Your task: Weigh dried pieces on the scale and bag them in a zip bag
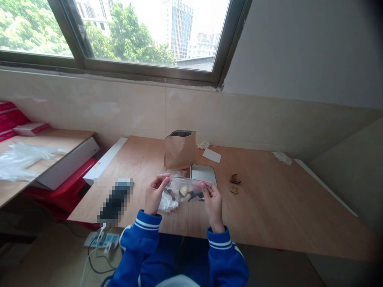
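A clear zip bag (pixel 186 190) with a red strip along its top holds several pale and dark pieces. My left hand (pixel 155 195) pinches its upper left corner, and my right hand (pixel 213 202) pinches the upper right corner. The bag is stretched level between them above the wooden table (pixel 269 207). Behind it lies a flat, light-coloured device (pixel 203 172), partly covered by the bag. An upright brown paper bag (pixel 180 150) stands open further back. Crumpled clear plastic (pixel 168 203) lies below my left hand's side of the bag.
Two brown pieces (pixel 235 179) lie right of the device. A white card (pixel 212 155) is near the back. A blurred-out phone (pixel 116 202) lies at the left edge, above a power strip (pixel 109 241). Another table (pixel 68 139) holds plastic bags and red boxes.
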The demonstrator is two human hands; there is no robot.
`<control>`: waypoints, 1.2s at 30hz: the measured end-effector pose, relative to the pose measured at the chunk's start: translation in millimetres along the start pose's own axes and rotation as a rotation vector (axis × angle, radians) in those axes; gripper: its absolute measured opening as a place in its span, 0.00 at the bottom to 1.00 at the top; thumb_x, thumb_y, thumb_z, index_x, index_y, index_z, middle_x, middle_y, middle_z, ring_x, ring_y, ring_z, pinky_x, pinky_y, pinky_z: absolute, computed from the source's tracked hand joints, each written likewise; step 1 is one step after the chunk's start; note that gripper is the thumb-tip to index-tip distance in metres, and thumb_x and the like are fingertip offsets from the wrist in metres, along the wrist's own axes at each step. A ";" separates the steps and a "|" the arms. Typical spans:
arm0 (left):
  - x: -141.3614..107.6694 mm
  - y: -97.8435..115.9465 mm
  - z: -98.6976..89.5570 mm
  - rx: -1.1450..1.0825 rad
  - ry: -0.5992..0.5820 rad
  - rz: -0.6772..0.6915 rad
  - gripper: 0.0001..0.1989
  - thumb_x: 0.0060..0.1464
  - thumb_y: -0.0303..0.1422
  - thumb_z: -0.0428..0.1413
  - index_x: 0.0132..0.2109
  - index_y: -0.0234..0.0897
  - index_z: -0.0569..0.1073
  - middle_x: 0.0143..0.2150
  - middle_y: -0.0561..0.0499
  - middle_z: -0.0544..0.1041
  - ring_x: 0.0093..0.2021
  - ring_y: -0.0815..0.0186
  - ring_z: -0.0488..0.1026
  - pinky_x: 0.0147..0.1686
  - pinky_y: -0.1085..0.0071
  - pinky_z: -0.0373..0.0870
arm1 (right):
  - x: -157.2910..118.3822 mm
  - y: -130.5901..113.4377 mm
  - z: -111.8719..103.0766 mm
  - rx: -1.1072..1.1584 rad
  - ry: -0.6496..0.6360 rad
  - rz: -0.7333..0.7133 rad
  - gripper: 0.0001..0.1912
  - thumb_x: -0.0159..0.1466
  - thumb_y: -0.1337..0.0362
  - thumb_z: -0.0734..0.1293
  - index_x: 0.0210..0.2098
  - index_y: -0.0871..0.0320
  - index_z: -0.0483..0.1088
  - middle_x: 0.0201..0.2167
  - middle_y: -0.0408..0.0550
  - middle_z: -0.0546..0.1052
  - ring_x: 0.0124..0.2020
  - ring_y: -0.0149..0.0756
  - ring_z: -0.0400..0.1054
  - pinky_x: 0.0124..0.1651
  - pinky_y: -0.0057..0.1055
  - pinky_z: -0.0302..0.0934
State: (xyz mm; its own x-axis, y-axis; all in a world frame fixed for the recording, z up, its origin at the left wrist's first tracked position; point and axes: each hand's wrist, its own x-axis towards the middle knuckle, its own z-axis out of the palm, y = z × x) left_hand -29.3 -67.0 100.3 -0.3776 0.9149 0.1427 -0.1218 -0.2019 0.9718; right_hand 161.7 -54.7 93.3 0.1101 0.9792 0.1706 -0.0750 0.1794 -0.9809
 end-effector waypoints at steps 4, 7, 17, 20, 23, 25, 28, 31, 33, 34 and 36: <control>-6.6 -0.7 -1.8 0.015 -0.075 -0.045 0.15 0.47 0.40 0.65 0.39 0.35 0.79 0.33 0.48 0.79 0.34 0.64 0.75 0.36 0.70 0.72 | -0.1 -1.4 -5.4 0.009 0.064 0.007 0.20 0.59 0.47 0.68 0.36 0.58 0.71 0.31 0.51 0.81 0.32 0.43 0.77 0.39 0.38 0.71; -9.7 -2.7 -1.4 0.025 -0.088 -0.059 0.13 0.47 0.40 0.64 0.35 0.34 0.79 0.31 0.48 0.79 0.33 0.65 0.74 0.35 0.71 0.71 | -0.3 -2.7 -9.9 -0.018 0.069 0.004 0.20 0.59 0.47 0.68 0.36 0.59 0.71 0.31 0.52 0.81 0.31 0.42 0.77 0.37 0.37 0.70; -1.2 -5.8 2.5 0.171 -0.044 0.051 0.18 0.53 0.47 0.58 0.37 0.34 0.74 0.31 0.50 0.75 0.33 0.66 0.71 0.34 0.72 0.68 | -1.9 8.6 -9.4 -0.058 -0.015 -0.031 0.18 0.62 0.46 0.64 0.39 0.56 0.68 0.37 0.53 0.81 0.36 0.43 0.78 0.43 0.39 0.72; -0.8 -6.0 3.1 0.254 -0.016 0.103 0.19 0.55 0.49 0.55 0.37 0.36 0.72 0.32 0.49 0.75 0.34 0.64 0.72 0.36 0.70 0.68 | -4.3 6.4 -5.5 -0.046 -0.015 -0.050 0.17 0.63 0.48 0.65 0.39 0.55 0.68 0.36 0.52 0.81 0.36 0.42 0.77 0.43 0.39 0.72; -1.5 -7.0 3.4 0.296 0.011 0.132 0.20 0.55 0.51 0.53 0.37 0.36 0.72 0.32 0.50 0.74 0.35 0.63 0.72 0.38 0.68 0.68 | -7.4 2.3 -2.1 -0.034 0.004 -0.080 0.15 0.63 0.50 0.66 0.38 0.56 0.68 0.34 0.51 0.81 0.34 0.40 0.77 0.41 0.38 0.72; -2.3 -8.3 3.3 0.251 -0.020 0.119 0.20 0.55 0.51 0.53 0.37 0.36 0.71 0.31 0.50 0.74 0.34 0.64 0.72 0.37 0.69 0.68 | -8.7 0.1 -0.8 -0.029 0.034 -0.098 0.15 0.63 0.51 0.66 0.37 0.57 0.68 0.32 0.50 0.81 0.32 0.39 0.77 0.39 0.36 0.72; -4.4 -10.2 3.0 0.130 -0.130 0.053 0.20 0.53 0.49 0.57 0.37 0.35 0.72 0.30 0.51 0.74 0.33 0.66 0.72 0.34 0.72 0.69 | -9.1 -2.3 -0.6 -0.037 0.078 -0.103 0.15 0.63 0.51 0.66 0.37 0.57 0.69 0.30 0.49 0.80 0.30 0.38 0.76 0.37 0.34 0.72; -7.7 -9.9 3.1 0.067 -0.170 -0.027 0.19 0.50 0.47 0.61 0.34 0.34 0.73 0.29 0.51 0.73 0.29 0.68 0.71 0.28 0.74 0.67 | -8.5 -4.4 -1.2 -0.021 0.080 -0.065 0.16 0.63 0.50 0.66 0.37 0.58 0.70 0.30 0.49 0.80 0.31 0.39 0.76 0.37 0.35 0.72; -9.7 -8.0 3.8 0.044 -0.141 -0.065 0.18 0.49 0.46 0.62 0.33 0.34 0.72 0.26 0.53 0.72 0.25 0.70 0.69 0.23 0.76 0.65 | -8.2 -5.6 -1.9 -0.006 0.062 -0.035 0.18 0.61 0.49 0.67 0.37 0.58 0.71 0.31 0.51 0.81 0.31 0.41 0.77 0.36 0.35 0.72; -10.5 -6.7 4.3 0.032 -0.117 -0.074 0.18 0.48 0.46 0.62 0.32 0.34 0.72 0.25 0.53 0.71 0.24 0.70 0.68 0.21 0.77 0.63 | -8.2 -5.9 -2.4 -0.004 0.050 -0.025 0.18 0.61 0.48 0.67 0.37 0.58 0.71 0.33 0.52 0.81 0.31 0.42 0.77 0.35 0.36 0.72; -11.1 -4.2 5.5 0.012 -0.072 -0.076 0.18 0.47 0.45 0.63 0.31 0.34 0.72 0.25 0.54 0.71 0.24 0.71 0.67 0.20 0.77 0.62 | -8.1 -6.1 -3.4 -0.008 0.024 -0.011 0.19 0.60 0.48 0.67 0.38 0.58 0.71 0.35 0.52 0.81 0.30 0.42 0.77 0.35 0.36 0.72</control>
State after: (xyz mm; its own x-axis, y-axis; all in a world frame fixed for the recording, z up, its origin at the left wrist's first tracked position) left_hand -19.5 -74.4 95.7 -0.3003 0.9504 0.0814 -0.1361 -0.1272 0.9825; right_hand 164.7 -64.0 97.6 0.1351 0.9744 0.1795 -0.0657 0.1895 -0.9797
